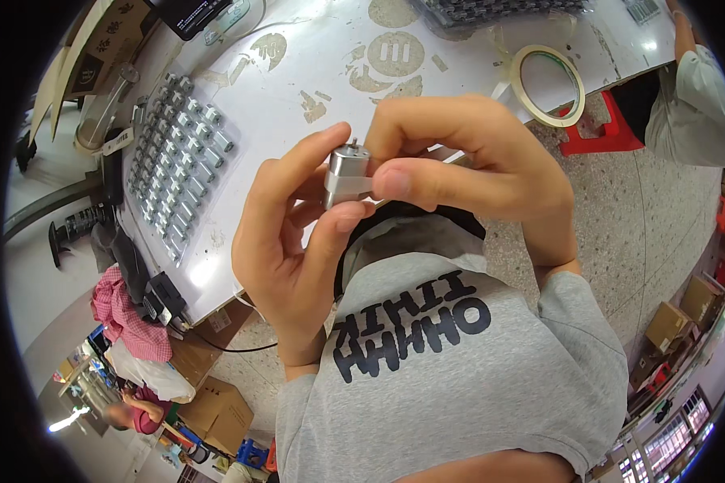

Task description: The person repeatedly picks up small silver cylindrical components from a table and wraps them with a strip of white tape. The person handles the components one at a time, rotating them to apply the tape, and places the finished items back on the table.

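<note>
The left hand [286, 213] pinches a small silver motor [350, 163] between its fingers, while the right hand [479, 161] grips the pale strip [348, 186] crossing its side!

A printed cardboard box [101, 52] stands at the far left. At the far right, a red plastic stool [600, 137] shows beside a co-worker [709, 109] in a grey top. A rumpled red checkered cloth [131, 318] is on the left; nearer, a brown carton [217, 414] and a person [147, 412] in dark red.
</note>
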`<state>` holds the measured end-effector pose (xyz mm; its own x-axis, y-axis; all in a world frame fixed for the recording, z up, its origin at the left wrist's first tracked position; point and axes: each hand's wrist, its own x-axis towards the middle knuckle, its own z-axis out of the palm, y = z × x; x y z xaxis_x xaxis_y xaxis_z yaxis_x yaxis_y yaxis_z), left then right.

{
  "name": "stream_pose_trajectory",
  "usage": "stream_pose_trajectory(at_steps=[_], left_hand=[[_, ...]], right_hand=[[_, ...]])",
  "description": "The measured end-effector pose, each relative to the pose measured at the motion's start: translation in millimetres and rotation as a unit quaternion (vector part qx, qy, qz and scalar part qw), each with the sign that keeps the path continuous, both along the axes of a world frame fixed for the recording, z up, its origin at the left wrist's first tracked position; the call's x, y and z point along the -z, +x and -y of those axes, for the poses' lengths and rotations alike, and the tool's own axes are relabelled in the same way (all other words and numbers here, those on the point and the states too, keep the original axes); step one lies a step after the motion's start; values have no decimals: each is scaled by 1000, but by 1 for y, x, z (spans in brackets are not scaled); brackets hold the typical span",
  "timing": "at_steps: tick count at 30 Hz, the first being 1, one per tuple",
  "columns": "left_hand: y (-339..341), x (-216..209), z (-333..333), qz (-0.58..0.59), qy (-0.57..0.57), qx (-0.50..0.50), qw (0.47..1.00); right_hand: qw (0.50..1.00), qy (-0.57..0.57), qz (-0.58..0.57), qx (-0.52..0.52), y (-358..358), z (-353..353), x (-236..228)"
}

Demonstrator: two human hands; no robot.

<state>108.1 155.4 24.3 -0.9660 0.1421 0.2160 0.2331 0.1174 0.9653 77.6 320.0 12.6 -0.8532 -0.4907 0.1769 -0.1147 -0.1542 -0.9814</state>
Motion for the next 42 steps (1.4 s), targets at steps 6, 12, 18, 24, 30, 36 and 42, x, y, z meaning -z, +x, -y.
stream_pose_trajectory(at_steps=[6,12,18,24,30,36,42], left_hand=[[4,5,-11,-15,23,-62,998],[-5,19,-4,-141,30,6,990],[-6,16,-1,-171,-48,-22,984],[0,17,0,-122,-25,-49,991],[-1,29,-15,-134,73,-99,983],[10,12,-10,-10,-21,-63,998],[-12,7,0,-171,-160,39,971]], right_hand=[[999,-7,46,15,4,-2,-11],[998,22,41,37,6,-8,-19],[997,33,3,70,7,-4,-17],[997,16,1,74,5,0,-14],[998,46,2,51,3,1,-18],[995,85,-28,46,-1,0,-10],[992,59,-77,83,-2,0,-7]])
